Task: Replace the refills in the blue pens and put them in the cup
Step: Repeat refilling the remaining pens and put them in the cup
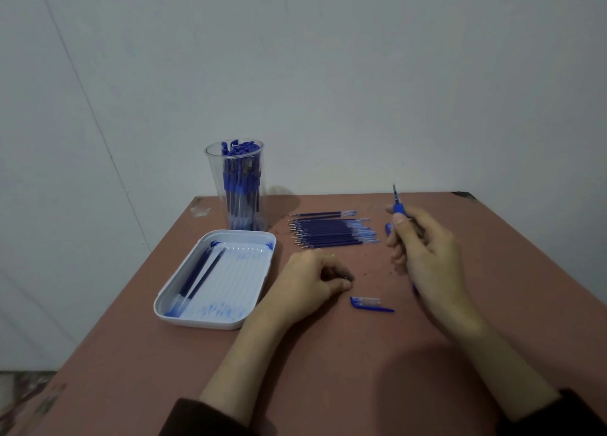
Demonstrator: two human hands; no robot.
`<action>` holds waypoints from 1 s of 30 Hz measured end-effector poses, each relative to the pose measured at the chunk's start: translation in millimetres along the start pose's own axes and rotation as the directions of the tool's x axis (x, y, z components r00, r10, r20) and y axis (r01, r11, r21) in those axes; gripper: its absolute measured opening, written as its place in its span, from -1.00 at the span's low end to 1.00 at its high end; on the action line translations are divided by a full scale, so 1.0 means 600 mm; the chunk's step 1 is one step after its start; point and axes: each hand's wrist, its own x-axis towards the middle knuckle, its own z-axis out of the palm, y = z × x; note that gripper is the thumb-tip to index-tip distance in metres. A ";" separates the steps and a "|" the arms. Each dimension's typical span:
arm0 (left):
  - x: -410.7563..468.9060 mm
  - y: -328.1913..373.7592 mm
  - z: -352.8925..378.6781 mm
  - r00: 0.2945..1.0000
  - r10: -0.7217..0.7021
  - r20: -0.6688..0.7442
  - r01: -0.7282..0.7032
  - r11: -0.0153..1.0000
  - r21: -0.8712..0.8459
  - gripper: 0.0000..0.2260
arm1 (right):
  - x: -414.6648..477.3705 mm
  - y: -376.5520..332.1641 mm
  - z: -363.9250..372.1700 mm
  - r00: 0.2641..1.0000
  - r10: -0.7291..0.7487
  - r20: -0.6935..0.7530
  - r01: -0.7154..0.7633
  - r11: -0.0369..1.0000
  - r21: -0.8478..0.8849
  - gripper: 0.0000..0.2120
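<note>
My right hand (427, 255) grips a blue pen (398, 205) with its tip pointing up and away; most of the barrel is hidden in the fingers. A blue pen cap (369, 303) lies on the table between my hands. My left hand (312, 281) rests on the table with its fingers curled under; whether it holds anything is hidden. A row of several blue refills (331, 233) lies ahead of it. A tall clear cup (239, 189) packed with blue pens stands at the back left.
A white tray (262, 271) stained with blue ink holds two used refills (197, 274) at the left of the brown table (328, 353). A small blue piece (388, 229) lies just left of my right hand. The wall is close behind.
</note>
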 end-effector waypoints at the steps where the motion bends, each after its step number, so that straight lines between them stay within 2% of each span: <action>1: 0.001 -0.001 0.000 1.000 0.005 -0.018 -0.005 1.000 0.000 -0.87 | -0.001 0.002 0.000 1.000 -0.006 0.007 0.006 1.000 -0.019 -0.85; 3: 0.004 -0.003 0.002 0.996 -0.016 -0.092 0.005 0.994 -0.112 -0.90 | -0.001 0.002 0.002 0.999 -0.039 0.012 0.040 0.996 -0.082 -0.87; 5: 0.006 -0.002 0.001 0.977 -0.118 -0.177 0.039 0.917 -0.396 -0.90 | -0.001 0.001 0.004 0.995 -0.100 0.021 0.102 0.981 -0.167 -0.92; 6: 0.008 0.000 0.000 0.963 -0.193 -0.187 0.054 0.820 -0.569 -0.88 | -0.003 -0.001 0.004 0.989 -0.143 0.034 0.147 0.964 -0.220 -0.90; 8: 0.011 0.004 -0.005 0.942 -0.310 -0.130 0.061 0.536 -0.842 -0.88 | -0.007 -0.002 0.007 0.971 -0.226 0.076 0.239 0.910 -0.338 -0.87; 10: 0.012 0.007 -0.009 0.933 -0.355 -0.062 0.053 0.306 -0.951 -0.88 | -0.011 0.001 0.009 0.957 -0.263 0.125 0.291 0.847 -0.445 -0.86; 12: 0.013 0.007 -0.011 0.932 -0.361 -0.029 0.049 0.204 -0.978 -0.88 | -0.013 0.003 0.009 0.949 -0.272 0.162 0.317 0.802 -0.507 -0.87; 14: 0.014 0.007 -0.010 0.934 -0.356 -0.017 0.052 0.182 -0.982 -0.88 | -0.014 0.002 0.010 0.940 -0.285 0.190 0.342 0.776 -0.530 -0.88; 17: 0.013 0.009 -0.008 0.940 -0.340 -0.012 0.063 0.208 -0.976 -0.88 | -0.015 0.002 0.011 0.929 -0.296 0.223 0.370 0.752 -0.545 -0.90; 22: 0.005 0.015 -0.002 0.957 -0.288 -0.039 0.086 0.409 -0.908 -0.86 | -0.015 0.001 0.009 0.911 -0.292 0.293 0.410 0.725 -0.554 -0.87; 25: 0.005 0.015 -0.002 0.959 -0.273 -0.078 0.064 0.475 -0.878 -0.79 | -0.015 0.000 0.009 0.910 -0.267 0.317 0.402 0.755 -0.518 -0.86; 27: 0.007 0.015 -0.003 0.961 -0.254 -0.106 0.029 0.476 -0.879 -0.73 | -0.017 -0.005 0.010 0.933 -0.211 0.293 0.327 0.836 -0.440 -0.88; 30: 0.007 0.018 -0.005 0.972 -0.213 -0.104 -0.020 0.363 -0.932 -0.67 | -0.020 -0.014 0.012 0.949 -0.106 0.295 0.203 0.925 -0.322 -0.90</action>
